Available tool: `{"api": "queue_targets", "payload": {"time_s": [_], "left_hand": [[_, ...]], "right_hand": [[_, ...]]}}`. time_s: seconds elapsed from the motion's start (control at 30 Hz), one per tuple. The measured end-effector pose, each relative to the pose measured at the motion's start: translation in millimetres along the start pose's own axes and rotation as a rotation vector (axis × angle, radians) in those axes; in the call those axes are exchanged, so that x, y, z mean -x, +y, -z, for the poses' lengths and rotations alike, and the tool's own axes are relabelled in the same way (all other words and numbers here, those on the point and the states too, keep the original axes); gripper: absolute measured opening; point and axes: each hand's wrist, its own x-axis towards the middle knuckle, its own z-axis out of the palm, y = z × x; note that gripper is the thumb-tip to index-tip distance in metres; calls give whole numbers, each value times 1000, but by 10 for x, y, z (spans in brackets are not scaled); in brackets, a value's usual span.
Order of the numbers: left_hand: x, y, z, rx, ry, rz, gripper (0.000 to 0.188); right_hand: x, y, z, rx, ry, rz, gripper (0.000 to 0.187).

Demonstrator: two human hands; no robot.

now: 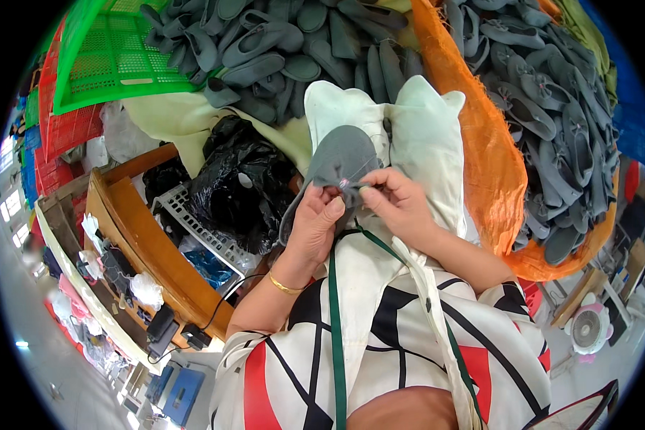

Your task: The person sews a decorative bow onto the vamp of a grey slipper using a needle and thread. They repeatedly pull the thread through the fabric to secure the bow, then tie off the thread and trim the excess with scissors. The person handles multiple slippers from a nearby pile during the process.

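A grey fabric slip-on shoe (347, 147) is held over my lap, its rounded toe pointing away from me. My left hand (315, 222) is closed around the shoe's left side, with thumb and fingers near its opening. On the shoe's upper sits a small grey bow (342, 183) with a bit of pink at its middle. My right hand (403, 206) pinches the right end of this bow between thumb and forefinger. The fingers cover part of the bow and the shoe's opening. Underneath, a pale cloth (426, 136) covers my legs.
Many grey shoes (265, 43) lie heaped ahead beside a green plastic crate (115, 61). An orange sack (466, 122) at the right holds more grey shoes. To the left are a black plastic bag (240, 175), a white basket (201, 226) and a wooden drawer (143, 229). A fan (590, 328) stands at lower right.
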Motion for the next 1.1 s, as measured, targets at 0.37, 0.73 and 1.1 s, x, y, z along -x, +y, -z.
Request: {"api": "queue_targets", "payload": {"time_s": [0.37,0.73,1.1], "left_hand": [[-208,-259,9,240,239,14,23],[-259,-211,-88,267,299,93,11],[-231,-187,-108,235,309,90,9]], "right_hand": [[195,-135,171,432,-18,116,17],[-228,-276,49,779,14,235,15],[-236,-292,85,790,-16,230,16]]}}
